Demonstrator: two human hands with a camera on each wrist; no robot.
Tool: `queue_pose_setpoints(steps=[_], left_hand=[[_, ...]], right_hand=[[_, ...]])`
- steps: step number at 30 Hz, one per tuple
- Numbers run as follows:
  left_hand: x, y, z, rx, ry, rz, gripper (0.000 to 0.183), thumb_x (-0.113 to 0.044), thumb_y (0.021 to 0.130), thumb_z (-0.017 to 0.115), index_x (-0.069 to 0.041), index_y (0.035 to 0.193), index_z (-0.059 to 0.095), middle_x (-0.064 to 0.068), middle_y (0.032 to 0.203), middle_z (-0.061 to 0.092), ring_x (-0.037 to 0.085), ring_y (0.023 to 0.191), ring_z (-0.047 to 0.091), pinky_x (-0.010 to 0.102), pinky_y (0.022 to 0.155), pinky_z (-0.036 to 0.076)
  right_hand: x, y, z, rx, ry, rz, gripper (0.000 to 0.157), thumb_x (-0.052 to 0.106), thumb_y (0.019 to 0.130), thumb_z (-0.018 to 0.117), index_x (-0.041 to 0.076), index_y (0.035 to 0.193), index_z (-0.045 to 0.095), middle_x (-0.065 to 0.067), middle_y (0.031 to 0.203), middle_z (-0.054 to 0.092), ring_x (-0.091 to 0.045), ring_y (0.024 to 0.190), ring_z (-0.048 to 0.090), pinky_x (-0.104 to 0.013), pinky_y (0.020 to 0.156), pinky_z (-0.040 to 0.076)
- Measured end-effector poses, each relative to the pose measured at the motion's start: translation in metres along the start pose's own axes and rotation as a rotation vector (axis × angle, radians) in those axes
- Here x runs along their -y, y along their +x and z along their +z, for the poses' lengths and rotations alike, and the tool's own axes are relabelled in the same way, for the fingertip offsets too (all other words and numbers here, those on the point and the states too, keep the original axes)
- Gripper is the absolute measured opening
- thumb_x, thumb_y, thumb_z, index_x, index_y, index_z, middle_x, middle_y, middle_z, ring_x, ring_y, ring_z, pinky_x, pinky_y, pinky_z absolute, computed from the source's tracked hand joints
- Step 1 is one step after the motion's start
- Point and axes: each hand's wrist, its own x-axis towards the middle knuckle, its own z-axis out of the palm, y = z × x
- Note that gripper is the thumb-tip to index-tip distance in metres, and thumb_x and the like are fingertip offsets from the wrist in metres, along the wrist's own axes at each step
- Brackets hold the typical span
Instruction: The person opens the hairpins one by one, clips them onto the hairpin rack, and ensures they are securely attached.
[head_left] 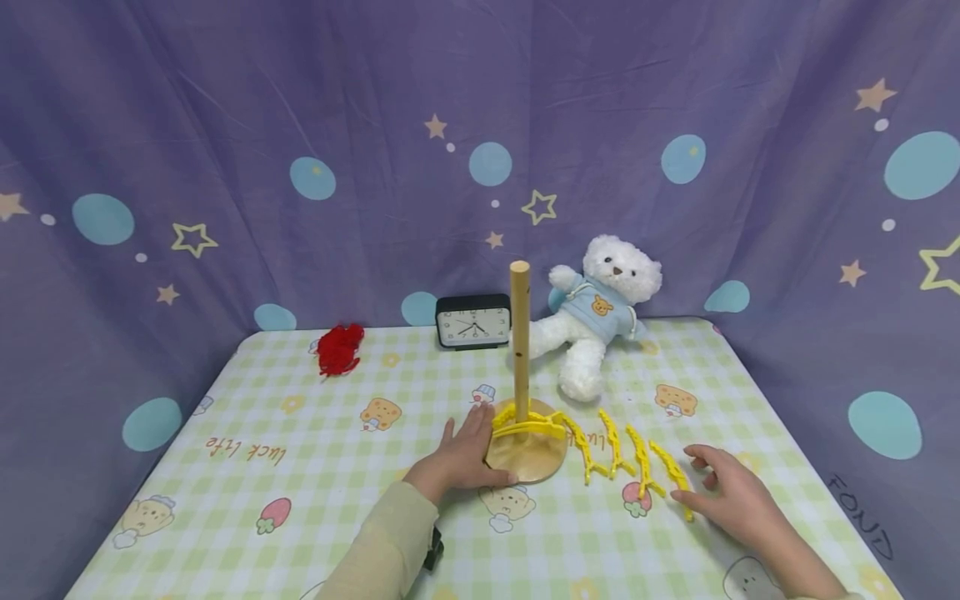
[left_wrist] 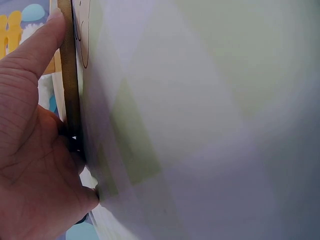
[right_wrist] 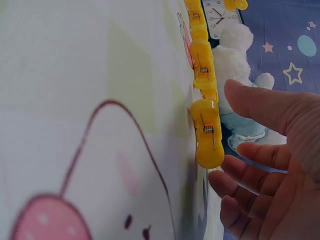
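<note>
One table (head_left: 225, 500) bears one wooden stand (head_left: 521, 379), well inside the left and right edges. Left hand (head_left: 468, 460): fingers extended, touching the stand's left rim. Right hand (head_left: 731, 492): fingers loosely bent, apart from thumb, beside the rightmost yellow clip (right_wrist: 207, 134) of four; at least one base clip (head_left: 540, 428) lies left, on the stand.

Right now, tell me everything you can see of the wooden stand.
The wooden stand is a straight, round, light-brown pole with small dark marks, upright on a flat, round, golden-brown base. It looks like wood and stands on the checked tablecloth. Yellow clips are at the pole's lower end; whether they clamp it, I can't tell. The left hand touches the base's left edge.
</note>
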Motion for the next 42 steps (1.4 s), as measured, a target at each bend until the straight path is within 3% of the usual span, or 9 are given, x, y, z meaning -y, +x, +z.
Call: queue_pose_setpoints(steps=[6,16,25,32,42], left_hand=[[-0.001,-0.0008,-0.0011,0.005,0.004,-0.006,0.118,-0.065,0.079,0.069,-0.006,0.157,0.004,0.009,0.164,-0.001,0.022,0.15,-0.004,0.052,0.116,-0.006],[-0.0037,-0.0004,-0.0021,0.007,0.028,-0.024,0.118,-0.066,0.078,0.068,-0.007,0.157,0.004,0.007,0.164,-0.001,0.021,0.15,-0.003,0.051,0.117,-0.005],[-0.003,-0.0013,-0.0027,0.01,0.008,-0.016,0.118,-0.066,0.078,0.069,-0.007,0.157,0.004,0.008,0.164,0.0,0.022,0.15,-0.003,0.052,0.116,-0.005],[-0.0013,0.0008,-0.0015,0.004,0.003,-0.009,0.118,-0.066,0.078,0.069,-0.007,0.157,0.005,0.009,0.164,0.0,0.022,0.15,-0.003,0.052,0.116,-0.006],[-0.002,0.0002,-0.002,0.006,0.009,-0.009,0.117,-0.065,0.078,0.069,-0.007,0.157,0.005,0.009,0.164,-0.001,0.022,0.15,-0.003,0.052,0.116,-0.005]], right_hand=[[-0.0025,0.0,-0.0005,0.058,-0.007,0.032,0.086,0.048,0.071,0.084,-0.003,0.131,0.049,-0.007,0.103,0.063,-0.019,0.08,0.057,-0.035,0.062,0.045],[-0.0008,-0.0007,0.0017,0.121,-0.01,0.089,0.084,0.055,0.063,0.086,0.0,0.118,0.053,-0.005,0.096,0.058,-0.018,0.073,0.05,-0.035,0.065,0.043],[-0.0027,-0.0007,0.0041,0.149,-0.067,0.055,0.069,0.054,0.058,0.089,0.008,0.098,0.056,-0.001,0.089,0.058,-0.016,0.081,0.053,-0.04,0.072,0.047],[-0.0033,-0.0014,0.0043,0.144,-0.063,0.035,0.055,0.048,0.06,0.089,0.012,0.082,0.054,-0.002,0.079,0.049,-0.017,0.073,0.044,-0.034,0.065,0.038],[-0.0056,-0.0028,0.0018,0.12,-0.038,0.002,0.048,0.044,0.066,0.087,0.013,0.082,0.055,0.0,0.071,0.048,-0.016,0.065,0.042,-0.03,0.059,0.035]])
